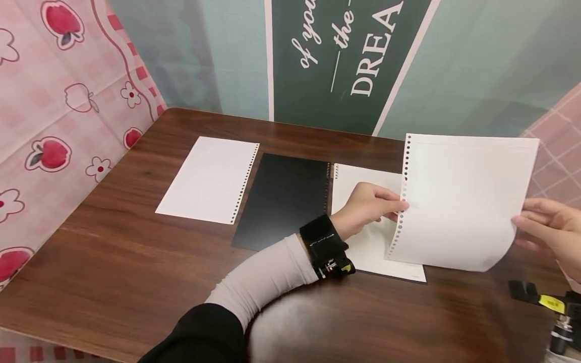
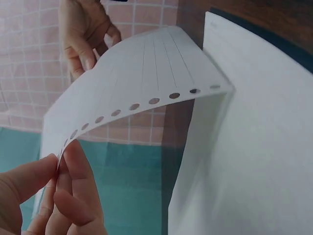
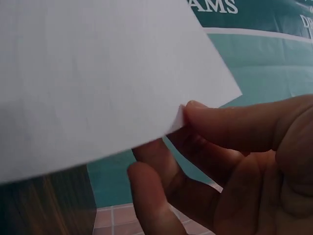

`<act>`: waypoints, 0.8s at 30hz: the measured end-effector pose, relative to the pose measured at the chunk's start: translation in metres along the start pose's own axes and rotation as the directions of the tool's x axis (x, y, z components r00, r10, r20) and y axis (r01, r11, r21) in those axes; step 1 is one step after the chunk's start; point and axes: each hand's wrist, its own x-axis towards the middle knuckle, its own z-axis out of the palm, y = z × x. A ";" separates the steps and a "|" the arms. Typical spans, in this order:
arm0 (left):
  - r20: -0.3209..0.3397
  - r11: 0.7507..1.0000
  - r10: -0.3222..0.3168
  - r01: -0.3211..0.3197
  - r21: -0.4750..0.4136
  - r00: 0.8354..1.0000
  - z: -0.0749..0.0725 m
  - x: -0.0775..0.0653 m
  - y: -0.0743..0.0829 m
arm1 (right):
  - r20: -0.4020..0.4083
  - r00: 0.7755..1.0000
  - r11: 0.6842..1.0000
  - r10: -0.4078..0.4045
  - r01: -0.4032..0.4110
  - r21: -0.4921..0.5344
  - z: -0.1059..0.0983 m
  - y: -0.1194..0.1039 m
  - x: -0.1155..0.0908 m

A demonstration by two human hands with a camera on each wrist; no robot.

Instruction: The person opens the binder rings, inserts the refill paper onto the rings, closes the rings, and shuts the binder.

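A white loose-leaf sheet [image 1: 467, 191] with punched holes along its left edge is held up between both hands, its lower part bending. My left hand [image 1: 369, 206] pinches the punched edge between thumb and fingers, as the left wrist view also shows at the sheet [image 2: 127, 83]. On the opposite edge, my right hand [image 1: 551, 227] pinches the paper between thumb and fingertips; in the right wrist view the thumb lies on the sheet [image 3: 98, 78]. Beneath the raised sheet lies a stack of white paper [image 1: 376, 252], next to a black cover [image 1: 286, 196] with a holed right edge.
At the left on the brown wooden table [image 1: 113, 257] lies another white punched sheet [image 1: 209, 179]. A green printed cloth [image 1: 340, 60] hangs behind the table, and a pink fruit-patterned cloth [image 1: 68, 126] is on the left.
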 end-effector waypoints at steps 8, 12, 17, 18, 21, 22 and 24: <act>0.033 0.999 0.021 -0.022 0.027 0.999 -0.019 -0.006 0.007 | -0.079 0.997 0.942 0.026 -0.051 -0.332 0.019 -0.017 0.000; 0.070 0.997 0.024 -0.029 0.069 0.997 -0.031 -0.009 0.011 | -0.127 0.991 0.860 0.048 -0.106 -0.499 0.030 -0.023 0.002; 0.096 0.991 0.029 -0.041 0.127 0.995 -0.045 -0.013 0.013 | -0.103 0.994 0.879 0.042 -0.086 -0.468 0.041 -0.028 0.004; 0.097 0.989 0.030 -0.043 0.139 0.995 -0.047 -0.014 0.013 | -0.094 0.995 0.884 0.043 -0.082 -0.460 0.043 -0.029 0.005; 0.097 0.984 0.033 -0.050 0.169 0.995 -0.054 -0.016 0.014 | -0.095 0.994 0.866 0.049 -0.090 -0.492 0.051 -0.030 0.006; 0.097 0.982 0.038 -0.055 0.178 0.995 -0.057 -0.017 0.014 | -0.096 0.994 0.859 0.047 -0.090 -0.504 0.053 -0.030 0.007; 0.098 0.979 0.046 -0.064 0.193 0.994 -0.061 -0.019 0.014 | -0.098 0.994 0.841 0.042 -0.088 -0.534 0.058 -0.030 0.007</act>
